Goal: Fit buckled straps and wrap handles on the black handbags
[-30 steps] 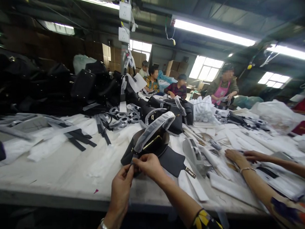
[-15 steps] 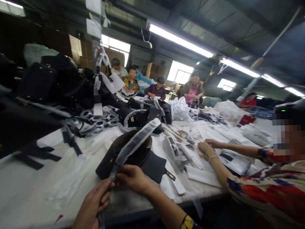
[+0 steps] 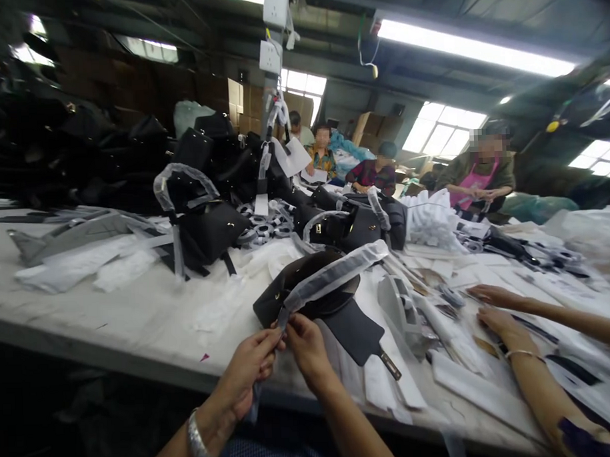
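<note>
**Hands brought together at the handle's near end**

The left hand [image 3: 252, 365], seen lower by the table edge a moment ago, has now been raised to meet the right hand [image 3: 305, 343], so the work is judged to be centred on the handle's end. The film-wrapped black bag handle [image 3: 337, 275] is pinched there by both sets of fingertips, forearms angled up from below. The round black leather handbag [image 3: 307, 292] is laid on the white-covered table [image 3: 112, 315], just behind the hands. A loose tail of film is possibly trailed beneath the left hand; blur prevents certainty.
</note>
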`<action>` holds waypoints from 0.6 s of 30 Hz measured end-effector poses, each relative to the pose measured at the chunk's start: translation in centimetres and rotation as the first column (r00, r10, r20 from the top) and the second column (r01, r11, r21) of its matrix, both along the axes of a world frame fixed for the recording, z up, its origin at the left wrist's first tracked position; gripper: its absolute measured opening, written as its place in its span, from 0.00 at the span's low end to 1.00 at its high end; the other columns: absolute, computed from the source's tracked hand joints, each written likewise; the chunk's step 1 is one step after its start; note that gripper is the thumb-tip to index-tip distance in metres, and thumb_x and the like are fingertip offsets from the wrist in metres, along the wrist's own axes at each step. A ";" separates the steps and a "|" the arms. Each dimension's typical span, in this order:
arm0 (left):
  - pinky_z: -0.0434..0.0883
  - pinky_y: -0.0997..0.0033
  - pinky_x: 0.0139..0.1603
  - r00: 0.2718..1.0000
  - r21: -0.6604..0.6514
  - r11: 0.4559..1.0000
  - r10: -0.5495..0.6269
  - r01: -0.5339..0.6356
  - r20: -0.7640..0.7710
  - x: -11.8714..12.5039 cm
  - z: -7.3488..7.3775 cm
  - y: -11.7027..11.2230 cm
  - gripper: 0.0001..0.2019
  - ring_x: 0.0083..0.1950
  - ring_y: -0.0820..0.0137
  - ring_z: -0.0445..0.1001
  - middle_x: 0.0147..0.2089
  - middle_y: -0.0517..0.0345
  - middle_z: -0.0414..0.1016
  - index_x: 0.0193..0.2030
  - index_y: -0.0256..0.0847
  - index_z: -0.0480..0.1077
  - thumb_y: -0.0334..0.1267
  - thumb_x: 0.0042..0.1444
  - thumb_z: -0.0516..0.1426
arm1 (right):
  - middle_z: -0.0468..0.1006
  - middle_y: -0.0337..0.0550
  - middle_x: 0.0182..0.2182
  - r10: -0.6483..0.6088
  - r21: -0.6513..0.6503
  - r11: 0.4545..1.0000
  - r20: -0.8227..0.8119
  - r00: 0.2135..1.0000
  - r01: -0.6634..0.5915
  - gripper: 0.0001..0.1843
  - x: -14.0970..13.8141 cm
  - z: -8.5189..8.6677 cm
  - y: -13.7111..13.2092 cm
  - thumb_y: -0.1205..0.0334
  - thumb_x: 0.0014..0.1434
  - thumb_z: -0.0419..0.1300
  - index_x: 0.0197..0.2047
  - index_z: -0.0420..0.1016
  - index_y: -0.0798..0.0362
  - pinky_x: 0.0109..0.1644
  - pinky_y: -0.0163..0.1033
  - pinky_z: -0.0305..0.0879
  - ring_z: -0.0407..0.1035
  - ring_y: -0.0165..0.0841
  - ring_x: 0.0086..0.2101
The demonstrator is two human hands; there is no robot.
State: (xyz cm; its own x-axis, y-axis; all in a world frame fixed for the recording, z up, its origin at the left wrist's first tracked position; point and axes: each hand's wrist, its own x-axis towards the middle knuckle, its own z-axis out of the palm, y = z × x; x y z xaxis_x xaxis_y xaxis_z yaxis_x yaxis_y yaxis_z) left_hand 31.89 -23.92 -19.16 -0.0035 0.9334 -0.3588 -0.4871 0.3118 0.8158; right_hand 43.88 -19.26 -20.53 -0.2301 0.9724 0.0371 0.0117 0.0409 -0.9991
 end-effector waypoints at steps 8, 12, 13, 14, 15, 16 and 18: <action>0.41 0.83 0.17 0.997 -0.029 0.997 -0.070 0.071 0.014 0.0 0.5 -0.5 0.24 0.18 0.88 0.49 0.30 0.60 0.70 0.32 0.32 0.74 0.52 0.39 0.70 | 0.81 0.43 0.28 0.014 -0.009 1.000 0.031 0.999 -0.014 0.11 -0.1 -0.2 0.5 0.61 0.54 0.59 0.32 0.82 0.55 0.38 0.36 0.68 0.73 0.34 0.29; 0.42 0.84 0.17 0.997 -0.044 0.997 -0.061 0.063 0.050 -0.1 0.5 -0.3 0.24 0.18 0.89 0.49 0.31 0.59 0.71 0.32 0.31 0.74 0.51 0.39 0.71 | 0.80 0.41 0.24 0.039 -0.001 0.999 0.101 0.994 -0.039 0.10 0.0 0.6 1.0 0.66 0.51 0.58 0.28 0.83 0.54 0.37 0.35 0.67 0.73 0.34 0.28; 0.42 0.84 0.17 0.997 -0.048 0.998 -0.046 0.049 0.059 -0.1 0.5 -0.2 0.24 0.18 0.89 0.49 0.31 0.59 0.71 0.32 0.31 0.74 0.51 0.38 0.71 | 0.80 0.41 0.23 0.039 0.000 0.999 0.122 0.992 -0.040 0.10 0.0 0.9 1.1 0.66 0.50 0.59 0.28 0.83 0.53 0.35 0.35 0.66 0.73 0.34 0.27; 0.42 0.84 0.17 0.997 -0.050 0.998 -0.032 0.036 0.067 -0.1 0.4 -0.1 0.25 0.18 0.89 0.48 0.30 0.59 0.71 0.31 0.31 0.74 0.52 0.37 0.71 | 0.80 0.41 0.23 0.043 0.002 0.999 0.137 0.990 -0.044 0.10 0.1 1.1 1.2 0.66 0.50 0.59 0.28 0.84 0.53 0.34 0.35 0.66 0.72 0.34 0.27; 0.42 0.84 0.16 0.997 -0.049 0.999 -0.019 0.022 0.074 0.0 0.3 -0.1 0.25 0.18 0.89 0.48 0.30 0.59 0.71 0.31 0.32 0.74 0.52 0.35 0.72 | 0.80 0.41 0.23 0.057 -0.002 0.998 0.133 0.989 -0.058 0.10 0.3 1.4 1.1 0.66 0.51 0.59 0.28 0.84 0.53 0.34 0.35 0.66 0.72 0.34 0.27; 0.42 0.85 0.16 0.997 -0.047 0.999 -0.004 0.008 0.080 0.0 0.1 -0.1 0.26 0.18 0.89 0.47 0.30 0.59 0.71 0.31 0.32 0.74 0.52 0.34 0.72 | 0.80 0.41 0.25 0.087 -0.017 0.996 0.103 0.991 -0.086 0.10 0.6 1.7 1.0 0.64 0.52 0.60 0.31 0.84 0.53 0.36 0.35 0.66 0.72 0.34 0.28; 0.42 0.84 0.16 0.997 -0.047 0.999 0.016 -0.013 0.071 0.0 -0.6 -0.3 0.25 0.17 0.88 0.47 0.29 0.59 0.71 0.31 0.34 0.74 0.53 0.33 0.72 | 0.81 0.42 0.30 0.184 -0.096 0.978 -0.039 0.982 -0.187 0.10 1.3 2.2 0.5 0.60 0.52 0.64 0.37 0.84 0.53 0.42 0.36 0.66 0.73 0.33 0.32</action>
State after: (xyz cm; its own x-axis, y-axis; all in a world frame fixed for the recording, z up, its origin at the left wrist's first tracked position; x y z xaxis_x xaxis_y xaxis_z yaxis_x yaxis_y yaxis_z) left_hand 31.92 -24.20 -19.72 0.0103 0.9158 -0.4015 -0.5481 0.3410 0.7637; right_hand 45.13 -18.73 -18.30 -0.4073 0.9120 -0.0475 -0.0168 -0.0595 -0.9981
